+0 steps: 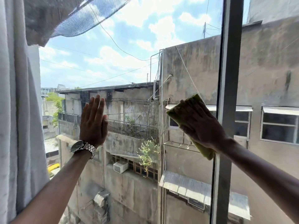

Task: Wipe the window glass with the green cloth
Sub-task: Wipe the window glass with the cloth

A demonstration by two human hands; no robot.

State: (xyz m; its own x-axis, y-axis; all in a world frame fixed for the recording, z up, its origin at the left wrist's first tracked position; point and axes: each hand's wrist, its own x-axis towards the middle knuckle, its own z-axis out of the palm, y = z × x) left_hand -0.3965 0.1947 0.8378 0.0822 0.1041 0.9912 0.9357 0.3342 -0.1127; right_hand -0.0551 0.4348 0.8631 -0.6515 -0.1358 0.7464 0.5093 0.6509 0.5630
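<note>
1. Midway through a window clean, the right hand (200, 125) presses the green cloth (191, 110) flat on the window glass (129, 46), fingers spread over it rather than curled, apparently so the whole pad bears on the pane.
2. The cloth sits at the pane's right side, just beside the grey frame post (229, 78), its lower end trailing below the wrist.
3. The left hand (93, 120), open and holding nothing, lies palm-forward on or very near the glass, probably as a brace.
4. A wristwatch (84, 148) rides that arm; the white curtain (17, 110) hangs drawn aside.
</note>
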